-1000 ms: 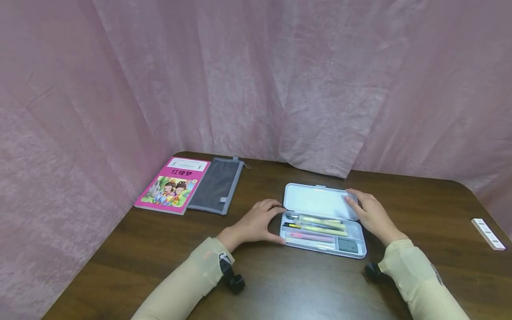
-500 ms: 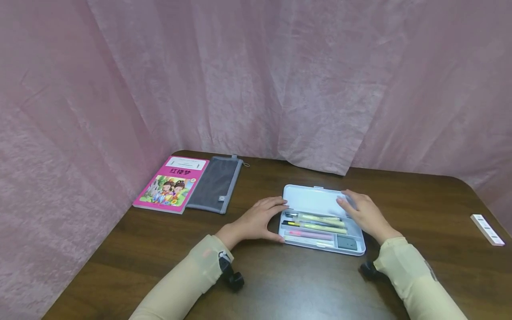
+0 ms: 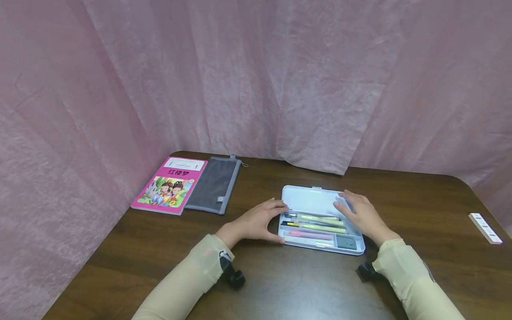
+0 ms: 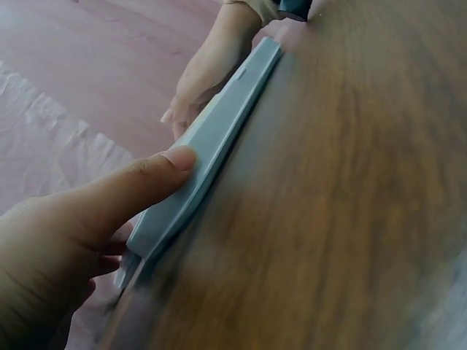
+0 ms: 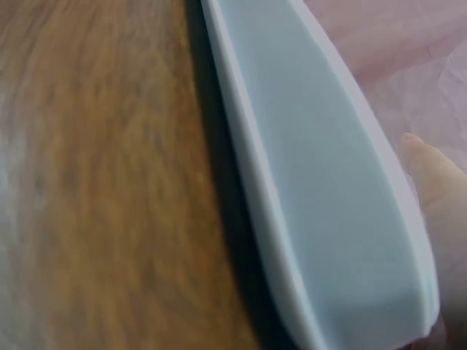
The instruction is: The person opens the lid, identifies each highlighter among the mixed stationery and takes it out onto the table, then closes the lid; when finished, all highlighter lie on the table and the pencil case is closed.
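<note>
A pale blue pencil case (image 3: pixel 310 199) lies with its lid laid back on the table; its tray holds several pens (image 3: pixel 316 227) and a dark grey block (image 3: pixel 346 242). My left hand (image 3: pixel 256 222) grips the left end, its thumb against the front wall, as the left wrist view also shows with the hand (image 4: pixel 80 226) on the case (image 4: pixel 226 124). Over the right part of the lid lies my right hand (image 3: pixel 366 215), fingers extended and slightly bent; contact is hard to judge. In the right wrist view only part of that hand (image 5: pixel 441 211) shows beside the case (image 5: pixel 314 160).
On the left of the brown table (image 3: pixel 288 284) lie a pink book (image 3: pixel 170 184) and a grey mesh pouch (image 3: pixel 214 184), side by side. A narrow white strip (image 3: pixel 485 228) is near the right edge. Pink curtains (image 3: pixel 240 80) hang behind and to the left.
My right hand has shifted a little left over the lid, its thumb and fingertips moving inward from the right edge. The left hand keeps its grip on the case's left end.
</note>
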`<state>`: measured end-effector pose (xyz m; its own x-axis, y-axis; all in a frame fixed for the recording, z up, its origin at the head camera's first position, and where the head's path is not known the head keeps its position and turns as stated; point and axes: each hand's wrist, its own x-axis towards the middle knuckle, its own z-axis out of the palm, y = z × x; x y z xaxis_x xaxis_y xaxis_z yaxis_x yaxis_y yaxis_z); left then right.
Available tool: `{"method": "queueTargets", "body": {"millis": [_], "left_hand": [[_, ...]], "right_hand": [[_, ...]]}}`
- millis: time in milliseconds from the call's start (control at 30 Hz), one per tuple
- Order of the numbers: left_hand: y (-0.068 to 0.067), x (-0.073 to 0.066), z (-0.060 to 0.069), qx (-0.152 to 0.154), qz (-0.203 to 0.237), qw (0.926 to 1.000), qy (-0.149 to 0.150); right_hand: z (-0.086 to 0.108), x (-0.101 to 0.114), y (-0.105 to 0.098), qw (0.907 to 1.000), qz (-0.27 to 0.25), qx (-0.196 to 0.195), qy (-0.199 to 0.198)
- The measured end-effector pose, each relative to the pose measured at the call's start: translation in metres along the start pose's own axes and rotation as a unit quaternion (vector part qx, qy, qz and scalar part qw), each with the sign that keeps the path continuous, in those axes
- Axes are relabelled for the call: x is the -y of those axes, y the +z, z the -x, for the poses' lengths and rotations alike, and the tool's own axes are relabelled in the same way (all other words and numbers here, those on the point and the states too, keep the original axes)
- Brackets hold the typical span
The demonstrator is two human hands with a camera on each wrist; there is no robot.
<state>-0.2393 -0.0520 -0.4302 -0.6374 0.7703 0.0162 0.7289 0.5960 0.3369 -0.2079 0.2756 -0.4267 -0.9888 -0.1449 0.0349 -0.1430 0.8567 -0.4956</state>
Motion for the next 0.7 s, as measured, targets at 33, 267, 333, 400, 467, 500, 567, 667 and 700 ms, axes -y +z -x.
{"method": "queueTargets", "body": {"millis": [33,267,333,400,467,500,567,667,700], "left_hand": [[0.0,-0.001,0.0,-0.001,-0.001,1.0,0.002],[0.003,0.0,0.001,-0.003,0.01,0.9999,0.013],[0.004,0.002,0.0,-0.008,0.013,0.9997,0.018],[0.005,0.002,0.0,-0.014,0.014,0.9995,0.023],[0.006,0.003,-0.001,-0.019,0.013,0.9994,0.027],[0.007,0.003,-0.001,-0.022,0.013,0.9993,0.029],[0.007,0.003,-0.001,-0.026,0.013,0.9991,0.032],[0.006,0.003,-0.001,-0.028,0.017,0.9991,0.028],[0.006,0.003,0.0,-0.027,0.019,0.9991,0.027]], "right_hand": [[0.0,0.0,0.0,1.0,0.002,-0.001,-0.001],[0.0,0.0,0.002,0.9997,0.017,-0.013,-0.01],[0.0,0.0,0.001,0.9997,0.016,-0.013,-0.011],[0.0,0.0,0.0,0.9997,0.014,-0.014,-0.013],[0.001,0.001,-0.002,0.9997,0.011,-0.017,-0.015],[0.002,0.002,-0.003,0.9997,0.009,-0.019,-0.014],[0.003,0.004,-0.007,0.9996,0.006,-0.024,-0.012],[0.007,0.008,-0.013,0.9994,0.0,-0.033,-0.008],[0.008,0.009,-0.015,0.9992,0.001,-0.038,-0.009]]}}
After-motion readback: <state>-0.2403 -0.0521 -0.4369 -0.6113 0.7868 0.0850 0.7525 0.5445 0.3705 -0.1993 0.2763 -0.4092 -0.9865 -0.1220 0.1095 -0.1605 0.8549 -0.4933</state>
